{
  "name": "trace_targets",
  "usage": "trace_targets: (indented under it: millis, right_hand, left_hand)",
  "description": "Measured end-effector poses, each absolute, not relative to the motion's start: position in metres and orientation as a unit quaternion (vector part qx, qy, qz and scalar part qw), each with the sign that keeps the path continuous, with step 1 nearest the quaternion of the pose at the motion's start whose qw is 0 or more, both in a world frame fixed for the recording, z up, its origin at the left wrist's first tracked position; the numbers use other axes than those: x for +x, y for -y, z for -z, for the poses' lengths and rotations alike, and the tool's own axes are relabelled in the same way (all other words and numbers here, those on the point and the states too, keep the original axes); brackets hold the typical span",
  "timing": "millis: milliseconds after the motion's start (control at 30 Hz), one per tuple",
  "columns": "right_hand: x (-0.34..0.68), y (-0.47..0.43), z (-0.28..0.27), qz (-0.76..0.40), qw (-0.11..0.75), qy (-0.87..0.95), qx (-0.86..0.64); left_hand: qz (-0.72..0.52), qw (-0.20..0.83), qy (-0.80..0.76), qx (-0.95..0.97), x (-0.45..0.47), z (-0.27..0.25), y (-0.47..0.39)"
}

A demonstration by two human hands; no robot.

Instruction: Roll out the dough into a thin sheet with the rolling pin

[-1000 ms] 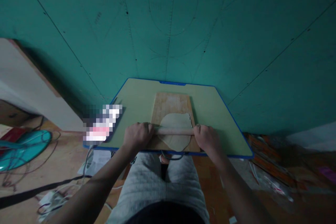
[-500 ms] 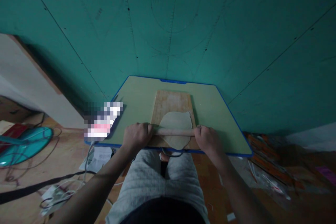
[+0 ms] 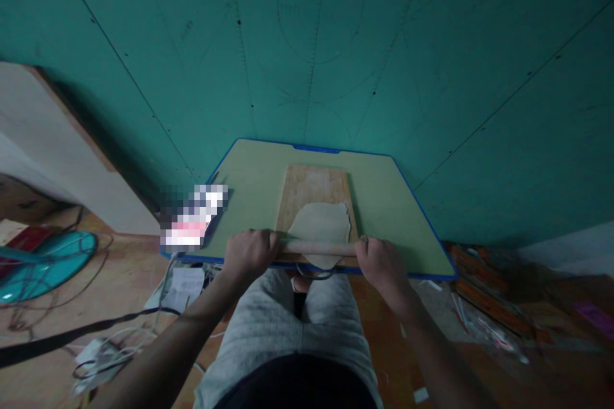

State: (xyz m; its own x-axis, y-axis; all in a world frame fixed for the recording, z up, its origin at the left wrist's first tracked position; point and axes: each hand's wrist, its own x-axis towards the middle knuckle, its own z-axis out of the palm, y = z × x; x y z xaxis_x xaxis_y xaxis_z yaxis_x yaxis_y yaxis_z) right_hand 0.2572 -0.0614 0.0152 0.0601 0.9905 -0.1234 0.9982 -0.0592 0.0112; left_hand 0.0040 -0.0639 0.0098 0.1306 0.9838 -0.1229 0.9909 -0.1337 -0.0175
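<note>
Two hands, left hand (image 3: 249, 250) and right hand (image 3: 380, 259), have fingers curled around the rolling pin (image 3: 316, 248) ends, its long axis running left-right across the dough (image 3: 320, 225) near the wooden board (image 3: 314, 188)'s front edge.

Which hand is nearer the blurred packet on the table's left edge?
Left. The left hand grips the rolling pin end just right of the packet; the right hand grips the far end.

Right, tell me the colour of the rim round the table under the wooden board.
Blue: the rim frames a pale green table top, clearest in the head view.
</note>
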Motion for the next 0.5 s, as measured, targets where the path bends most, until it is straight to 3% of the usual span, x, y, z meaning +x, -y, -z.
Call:
trace_targets:
  millis: [500]
  right_hand:
    - [0.259,0.076,-0.015,0.025,0.073,-0.701,0.709]
  left_hand:
    - [0.067,0.009,-0.62,0.782,-0.001,-0.002,0.081]
